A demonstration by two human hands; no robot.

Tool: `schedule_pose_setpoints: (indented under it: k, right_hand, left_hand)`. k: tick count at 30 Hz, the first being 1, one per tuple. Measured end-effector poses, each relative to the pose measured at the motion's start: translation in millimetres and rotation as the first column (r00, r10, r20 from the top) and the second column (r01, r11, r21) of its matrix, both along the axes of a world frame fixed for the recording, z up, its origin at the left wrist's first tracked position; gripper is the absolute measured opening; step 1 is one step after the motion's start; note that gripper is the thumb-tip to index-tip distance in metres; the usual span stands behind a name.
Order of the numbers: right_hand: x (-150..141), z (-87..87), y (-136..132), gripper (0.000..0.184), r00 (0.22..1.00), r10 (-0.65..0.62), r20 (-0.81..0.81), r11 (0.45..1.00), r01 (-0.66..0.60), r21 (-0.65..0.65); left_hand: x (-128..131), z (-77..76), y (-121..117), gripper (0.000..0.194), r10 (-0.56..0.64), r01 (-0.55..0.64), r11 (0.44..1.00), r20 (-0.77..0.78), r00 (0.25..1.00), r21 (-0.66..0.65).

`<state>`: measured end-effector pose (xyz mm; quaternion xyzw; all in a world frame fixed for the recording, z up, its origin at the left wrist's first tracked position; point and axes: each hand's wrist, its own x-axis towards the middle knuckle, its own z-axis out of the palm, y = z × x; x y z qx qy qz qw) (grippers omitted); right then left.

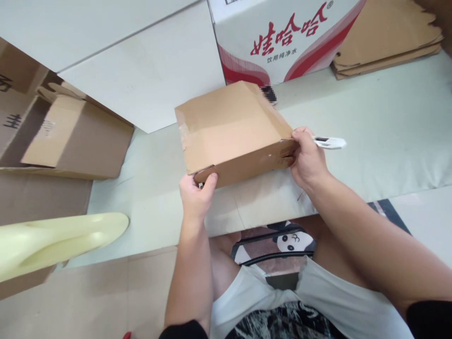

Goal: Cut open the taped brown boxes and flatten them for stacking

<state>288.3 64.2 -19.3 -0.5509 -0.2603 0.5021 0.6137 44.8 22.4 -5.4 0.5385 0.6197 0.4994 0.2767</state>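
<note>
A brown cardboard box [226, 127] lies tilted on the pale green cloth-covered table in front of me. My left hand [197, 193] is closed on its near left corner, thumb on the near side wall. At the near right corner, my right hand [308, 157] grips the box, thumb on top and fingers underneath. A white slim tool, which looks like a utility knife [331, 142], sticks out to the right from behind my right hand. Whether that hand also holds it, I cannot tell. The underside of the box is hidden.
A white and red water carton [282, 42] stands at the back, with flattened cardboard [388, 37] to its right. White panels [151, 75] rise behind. An open carton [95, 136] is at left, near a smooth pale yellow-green plastic piece [70, 235]. My knees are below the table edge.
</note>
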Motion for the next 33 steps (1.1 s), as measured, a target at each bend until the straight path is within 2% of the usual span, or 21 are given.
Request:
schedule_pose_setpoints:
  k: [7, 12, 15, 19, 25, 28, 33]
  right_hand:
    - [-0.1, -0.7, -0.2, 0.053, 1.000, -0.005, -0.011, 1.000, 0.005, 0.023]
    - [-1.0, -2.1, 0.1, 0.050, 0.998, -0.061, -0.022, 0.995, 0.063, 0.077]
    - [-2.0, -1.3, -1.1, 0.050, 0.997, -0.072, 0.022, 0.992, 0.069, 0.106]
    - [-1.5, 2.5, -5.3, 0.039, 0.994, -0.073, 0.081, 0.991, 0.063, 0.120]
    - [0.8, 9.7, -12.9, 0.023, 0.936, -0.116, 0.333, 0.978, 0.050, 0.201]
    - [-0.3, 10.4, -13.5, 0.024, 0.944, -0.109, 0.310, 0.980, 0.050, 0.194]
    - [0.2, 5.4, -10.0, 0.032, 0.955, -0.138, 0.262, 0.972, 0.079, 0.223]
  left_hand:
    - [-0.7, -3.4, -0.3, 0.034, -0.002, 0.002, 1.000, 0.014, 1.000, 0.004]
    - [-1.0, -2.6, -0.5, 0.034, -0.008, 0.008, 1.000, 0.018, 1.000, 0.007]
    - [-0.5, -0.9, -1.0, 0.033, -0.012, 0.011, 1.000, 0.035, 0.999, 0.024]
    - [1.4, 0.9, -1.0, 0.032, -0.011, 0.009, 0.999, 0.043, 0.999, 0.034]
    - [6.4, 1.6, -0.6, 0.030, 0.070, -0.070, 0.997, -0.002, 0.998, 0.025]
    - [8.0, 0.6, 0.0, 0.031, 0.035, -0.036, 0.999, 0.015, 0.999, 0.033]
    - [3.2, -6.4, 1.7, 0.026, 0.006, -0.019, 0.991, 0.098, 0.995, 0.135]
